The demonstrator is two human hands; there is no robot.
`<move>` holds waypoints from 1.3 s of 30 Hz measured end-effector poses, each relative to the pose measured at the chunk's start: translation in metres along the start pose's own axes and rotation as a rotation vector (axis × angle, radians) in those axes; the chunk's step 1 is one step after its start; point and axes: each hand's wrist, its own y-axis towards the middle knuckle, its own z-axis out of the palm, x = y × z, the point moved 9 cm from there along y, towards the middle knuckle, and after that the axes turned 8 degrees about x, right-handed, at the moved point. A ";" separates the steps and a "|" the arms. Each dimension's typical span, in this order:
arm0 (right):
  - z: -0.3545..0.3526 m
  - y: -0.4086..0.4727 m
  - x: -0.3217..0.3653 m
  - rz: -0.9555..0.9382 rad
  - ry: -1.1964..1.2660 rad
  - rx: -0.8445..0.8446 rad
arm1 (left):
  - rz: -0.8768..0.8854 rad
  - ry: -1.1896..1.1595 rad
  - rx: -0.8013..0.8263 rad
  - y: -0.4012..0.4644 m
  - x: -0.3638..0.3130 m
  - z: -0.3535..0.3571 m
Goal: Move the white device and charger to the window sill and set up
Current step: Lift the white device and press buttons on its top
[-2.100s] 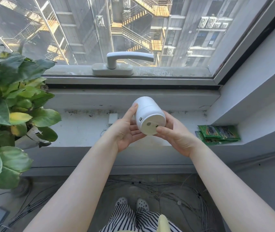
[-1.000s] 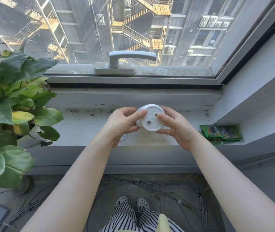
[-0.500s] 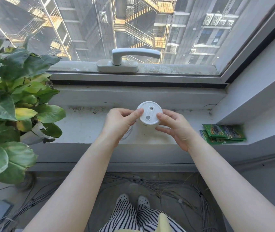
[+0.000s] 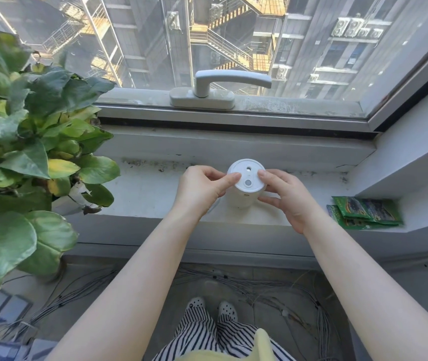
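White device [image 4: 246,183]: a short upright cylinder, stood on the window sill [image 4: 145,194] directly below the window handle [image 4: 220,87]; its round top faces the camera, with two small round marks on it and a small slot visible on its near side wall.
Left hand [image 4: 202,188]: closed lightly on the device, with a fingertip pressed to the top rim on the side away from the green packets and the remaining fingers curled just beside the body.
Right hand [image 4: 285,196]: also held against the device, with one fingertip on the opposite edge of the top and the lower fingers resting along the wall.
Charger: not identified with certainty; only a thin pale line (possibly a cable) is seen at the base of the device, beside the left hand.
Handling: the device is judged to be light, rigid and smooth-shelled plastic, so a slip is possible if it is pinched by the top edge alone; a hold around the side wall, on two opposite sides, is judged safer.
Step in hand: the device appears to be being turned or squared up on the sill.
Surroundings: a leafy potted plant [image 4: 30,142] stands well to one side of the device, and the green packets [image 4: 366,212] lie on the sill at the other side.
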 end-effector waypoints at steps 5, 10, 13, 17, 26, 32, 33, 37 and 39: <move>0.004 0.001 0.000 0.022 0.008 -0.009 | -0.012 0.081 -0.030 0.004 0.002 -0.005; 0.006 0.002 0.001 0.027 0.011 -0.018 | -0.022 0.117 -0.038 0.005 0.003 -0.006; 0.007 0.003 0.001 0.027 0.014 -0.017 | -0.020 0.134 -0.040 0.006 0.003 -0.005; 0.007 0.003 0.000 0.026 -0.006 -0.019 | -0.020 0.144 -0.035 0.007 0.003 -0.005; 0.008 0.005 0.004 0.022 -0.007 -0.019 | -0.019 0.223 -0.040 0.006 -0.004 -0.006; 0.009 0.004 0.004 0.030 -0.009 -0.023 | -0.018 0.235 -0.049 0.004 -0.008 -0.006; 0.009 0.003 0.004 0.029 -0.005 -0.021 | -0.022 0.236 -0.046 0.004 -0.008 -0.006; 0.009 0.003 0.003 0.029 -0.003 -0.019 | -0.027 0.237 -0.040 0.005 -0.006 -0.005; 0.009 0.003 0.003 0.032 0.002 -0.022 | -0.030 0.235 -0.038 0.006 -0.005 -0.005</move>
